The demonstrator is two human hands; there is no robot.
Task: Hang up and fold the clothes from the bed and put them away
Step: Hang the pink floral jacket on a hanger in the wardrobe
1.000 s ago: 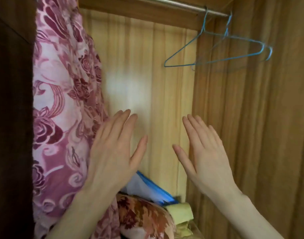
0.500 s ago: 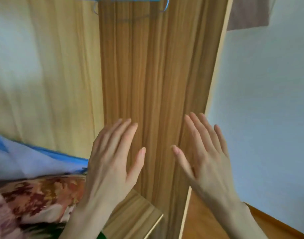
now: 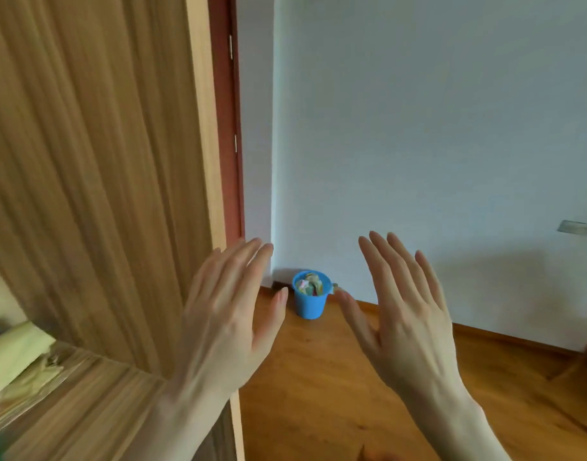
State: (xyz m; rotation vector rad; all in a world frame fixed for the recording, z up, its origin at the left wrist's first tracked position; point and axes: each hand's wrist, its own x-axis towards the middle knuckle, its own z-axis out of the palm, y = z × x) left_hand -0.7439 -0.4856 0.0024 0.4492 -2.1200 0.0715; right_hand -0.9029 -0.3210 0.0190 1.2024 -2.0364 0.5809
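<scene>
A: What is changed, compared with a second ago?

B: The view is turned away from the inside of the wardrobe. The pink flowered garment and the blue hangers are no longer seen. Now the wardrobe side panel (image 3: 96,168) is seen to the left of the hands, and a white wall (image 3: 418,128) and a wooden floor (image 3: 318,377) are seen beyond them.

A: And the hands?

B: The left hand (image 3: 225,314) and the right hand (image 3: 405,314) are held up as before, apart from each other, fingers straight, and nothing is held by them.

A: What is meant by this for the task?

B: It is judged that one garment is already hung, and that the bed is now turned to for the next one. The bed and its clothes are not in view.

A: What is counted?

B: Two hands. One blue bucket (image 3: 310,299), seen between the hands and far beyond them, in the corner. One yellow-green folded cloth (image 3: 16,347), low and left of the left hand, on the wardrobe shelf (image 3: 86,394).
</scene>
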